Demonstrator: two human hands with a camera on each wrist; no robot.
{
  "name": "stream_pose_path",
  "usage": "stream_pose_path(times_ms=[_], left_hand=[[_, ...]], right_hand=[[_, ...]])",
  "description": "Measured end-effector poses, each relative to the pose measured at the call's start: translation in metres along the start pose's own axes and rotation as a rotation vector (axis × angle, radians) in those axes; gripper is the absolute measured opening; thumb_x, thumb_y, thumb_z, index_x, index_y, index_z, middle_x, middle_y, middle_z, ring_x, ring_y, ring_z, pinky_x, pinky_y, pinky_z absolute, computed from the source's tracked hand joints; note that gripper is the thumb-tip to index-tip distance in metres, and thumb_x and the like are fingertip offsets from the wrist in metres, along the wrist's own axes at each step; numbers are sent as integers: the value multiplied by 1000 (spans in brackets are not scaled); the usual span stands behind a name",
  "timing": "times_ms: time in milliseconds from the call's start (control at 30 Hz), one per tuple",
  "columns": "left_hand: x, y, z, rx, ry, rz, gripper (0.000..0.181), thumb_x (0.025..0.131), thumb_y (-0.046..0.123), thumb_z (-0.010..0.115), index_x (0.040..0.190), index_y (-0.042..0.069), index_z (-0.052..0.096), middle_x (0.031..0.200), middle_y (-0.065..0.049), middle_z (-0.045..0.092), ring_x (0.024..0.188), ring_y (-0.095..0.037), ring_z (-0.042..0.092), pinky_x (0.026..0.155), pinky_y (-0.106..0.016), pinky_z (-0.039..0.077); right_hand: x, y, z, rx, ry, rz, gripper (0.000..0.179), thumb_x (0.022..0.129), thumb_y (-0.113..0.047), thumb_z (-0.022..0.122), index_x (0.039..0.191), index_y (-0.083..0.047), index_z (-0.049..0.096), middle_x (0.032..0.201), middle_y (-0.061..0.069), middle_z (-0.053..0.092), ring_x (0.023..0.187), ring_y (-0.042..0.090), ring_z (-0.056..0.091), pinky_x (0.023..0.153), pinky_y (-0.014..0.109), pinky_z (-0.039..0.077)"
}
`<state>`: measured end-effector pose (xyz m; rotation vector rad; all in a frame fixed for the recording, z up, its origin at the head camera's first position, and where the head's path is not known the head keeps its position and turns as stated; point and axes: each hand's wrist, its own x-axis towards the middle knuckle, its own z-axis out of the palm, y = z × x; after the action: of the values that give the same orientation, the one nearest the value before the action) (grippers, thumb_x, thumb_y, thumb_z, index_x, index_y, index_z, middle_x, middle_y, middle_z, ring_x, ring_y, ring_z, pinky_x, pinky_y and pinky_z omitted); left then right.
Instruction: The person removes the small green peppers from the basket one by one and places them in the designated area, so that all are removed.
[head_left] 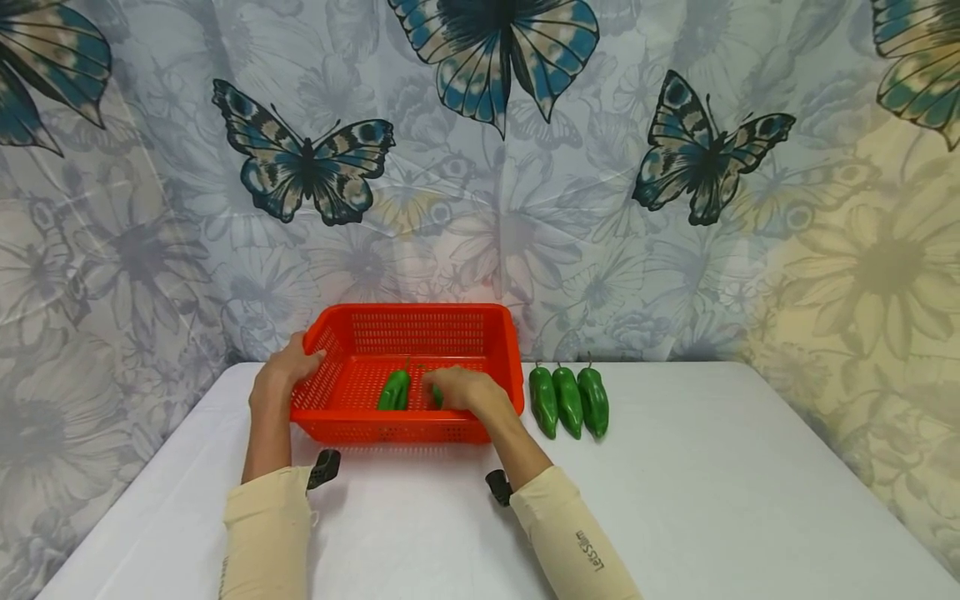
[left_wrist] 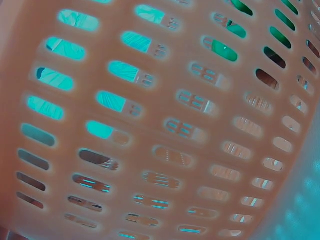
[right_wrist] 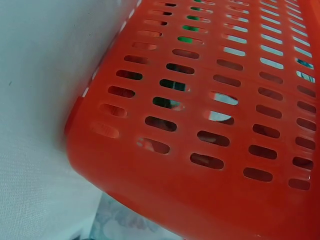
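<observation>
1. My L hand [head_left: 288, 365] holds the red basket [head_left: 420, 429] by its left rim, thumb over the top & fingers outside, so that grip's on the basket wall.
2. My R hand [head_left: 461, 387] reaches over the basket's front rim nr its front right corner, fingers bent down by a green pepper [head_left: 438, 396] inside. Can't tell if they pinch it or only touch; most of it's hidden.
3. Other peppers in the basket [head_left: 394, 392], at least 2, lie side by side just left of my R hand, nr the front wall, approx mid, stems toward the back wall.
4. Basket sits nr the back edge of the white-covered table [head_left: 712, 483], closer to the back left corner than the back right.
5. Row of 3 peppers [head_left: 567, 400] lies on the table just right of the basket, nr the back edge; stems toward that edge, tips toward the front edge.
6. Both wrist views: slotted basket wall close up, bits of green thru some slots.
7. Behind the table's back edge: butterfly & flower cloth [head_left: 510, 233]. Beige sleeves [head_left: 270, 533] on both arms.
</observation>
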<state>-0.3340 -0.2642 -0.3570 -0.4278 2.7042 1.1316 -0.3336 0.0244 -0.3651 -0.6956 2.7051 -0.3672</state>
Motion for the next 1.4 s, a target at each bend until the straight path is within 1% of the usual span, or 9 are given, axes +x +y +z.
stream_pose_path(times_ms=[233,433,567,700,833,967,1100,1267,1400], left_hand=[[-1,0,-2,5,1,-14,74,109,37,43,167,11,4,147,-34,45,110,-40,65,78,-45,67],[-1,0,-2,20,1,-7,73,109,36,42,167,11,4,146,-34,46,109,-39,66,78,-44,67],[-1,1,-2,29,0,-4,73,109,35,41,167,10,5,146,-35,46,109,-39,66,79,-44,66],[0,1,-2,64,2,27,70,109,34,41,165,8,8,145,-35,48,105,-37,68,76,-40,64],[1,0,-2,72,4,44,69,109,33,40,165,8,10,142,-35,49,101,-36,68,75,-40,63],[-1,0,-2,69,-8,25,70,109,35,40,166,10,7,143,-35,47,106,-37,64,77,-40,62],[-1,0,-1,50,-10,15,70,110,35,40,166,11,6,141,-34,48,104,-36,66,76,-41,64],[-1,0,-1,34,-12,12,70,110,35,40,166,11,6,141,-33,49,103,-35,67,76,-43,66],[-1,1,-1,32,-9,6,71,110,35,40,167,12,5,143,-34,48,104,-36,66,77,-43,66]], right_hand=[[-1,1,-6,-3,66,-49,24,94,-3,72,115,-14,67,93,-1,65,80,14,54,67,25,43],[-4,10,-16,192,201,-87,30,92,-3,74,114,-7,53,79,5,54,67,18,52,57,25,42],[-7,17,-23,289,305,-99,34,92,-6,72,113,-8,45,83,8,58,71,21,54,59,25,44],[-13,22,-32,354,365,-98,26,93,-10,67,110,-9,47,79,4,54,69,19,50,60,28,42],[-25,26,-43,426,388,-129,20,94,-12,62,108,-8,48,66,1,48,59,15,46,57,27,38],[-39,32,-55,480,415,-183,18,91,-7,61,103,-5,48,79,5,53,62,15,48,60,26,40],[-55,43,-67,585,449,-220,20,87,-4,62,98,-6,45,92,7,48,73,18,49,66,28,42],[-74,57,-78,770,440,-268,21,91,-4,65,97,-7,46,84,2,44,81,19,52,75,32,45],[-84,67,-84,827,444,-250,20,94,-8,66,97,-11,47,72,-2,44,82,19,54,82,34,47]])
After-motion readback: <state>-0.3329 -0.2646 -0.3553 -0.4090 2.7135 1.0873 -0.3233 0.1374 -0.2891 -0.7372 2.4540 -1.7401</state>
